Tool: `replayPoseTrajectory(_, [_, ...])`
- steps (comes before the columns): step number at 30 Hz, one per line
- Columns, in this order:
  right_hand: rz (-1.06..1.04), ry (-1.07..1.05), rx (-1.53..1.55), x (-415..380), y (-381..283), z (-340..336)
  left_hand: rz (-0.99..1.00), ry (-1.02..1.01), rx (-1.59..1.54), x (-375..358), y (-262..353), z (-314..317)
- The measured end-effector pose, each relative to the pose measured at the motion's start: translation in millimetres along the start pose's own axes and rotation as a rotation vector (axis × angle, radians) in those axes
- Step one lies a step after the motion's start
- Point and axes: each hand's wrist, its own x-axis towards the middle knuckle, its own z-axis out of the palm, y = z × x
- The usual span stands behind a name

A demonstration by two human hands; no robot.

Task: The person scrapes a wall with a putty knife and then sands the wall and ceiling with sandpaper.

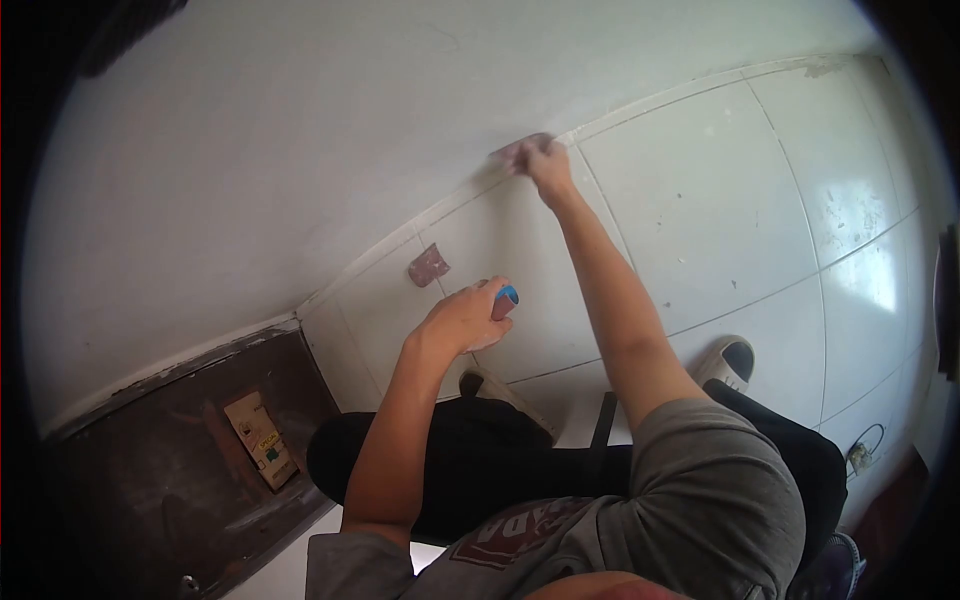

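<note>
The left hand point(468, 318) is the nearer of the two, over the floor in front of the knees, its fingers curled around a small roll point(506, 300). Just beyond it, a loose scrap point(429, 265) lies on the floor near the foot of the wall, touched by neither hand. Farther out and to the right, well apart from the left, the right hand point(545, 168) presses a reddish sheet point(513, 154) where wall and floor meet; its fingers are bunched on the sheet, though blur hides their exact grip.

A dark panel point(150, 480) bounds the left side, its edge reaching the wall, with a box point(262, 440) lying on it. To the right of the outstretched arm, bare floor point(700, 210) runs wide along the wall point(300, 140).

The roll shows a smooth blue inside and a reddish-brown outside. The scrap is four-sided, slightly curled and flecked with white. The panel is scuffed; the tiles are glossy, pale and marked by thin joints. The wall is matt and plain.
</note>
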Motion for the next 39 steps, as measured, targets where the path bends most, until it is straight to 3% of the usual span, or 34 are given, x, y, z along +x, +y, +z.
replayPoseTrajectory(1, [-0.045,0.068,0.071,7.7,1.8,-4.9,0.000,-0.008,-0.016,-1.7,1.0,0.6])
replayPoseTrajectory(5, [0.088,-0.124,0.009,-16.6,-1.7,17.3,0.023,0.005,-0.010,0.3,1.7,-1.4])
replayPoseTrajectory(9, [0.027,0.190,0.266,-9.0,11.0,26.0,0.006,0.000,-0.005,-1.8,2.7,0.9])
replayPoseTrajectory(16, [-0.024,0.049,0.051,5.4,-2.9,-3.5,0.001,-0.002,-0.037,-3.6,-1.2,0.8])
replayPoseTrajectory(17, [-0.030,0.143,0.115,7.7,-3.5,-7.5,-0.002,0.001,-0.034,-3.6,-3.1,2.7])
replayPoseTrajectory(21, [0.045,-0.017,0.065,-3.2,-7.2,-3.1,0.020,0.023,-0.033,-3.7,-16.5,11.9])
replayPoseTrajectory(28, [0.012,0.203,0.177,9.1,12.9,1.4,-0.037,0.003,-0.069,-14.8,-22.2,6.0])
replayPoseTrajectory(32, [0.072,0.023,0.059,-0.1,-6.1,5.8,-0.011,0.019,-0.119,-16.3,-38.0,14.1])
replayPoseTrajectory(38, [-0.003,0.251,0.223,10.1,1.9,-7.6,-0.077,0.002,-0.126,-30.3,-44.5,13.1])
replayPoseTrajectory(39, [0.000,0.211,0.174,10.8,1.6,-5.4,-0.079,0.000,-0.143,-32.7,-44.0,11.1])
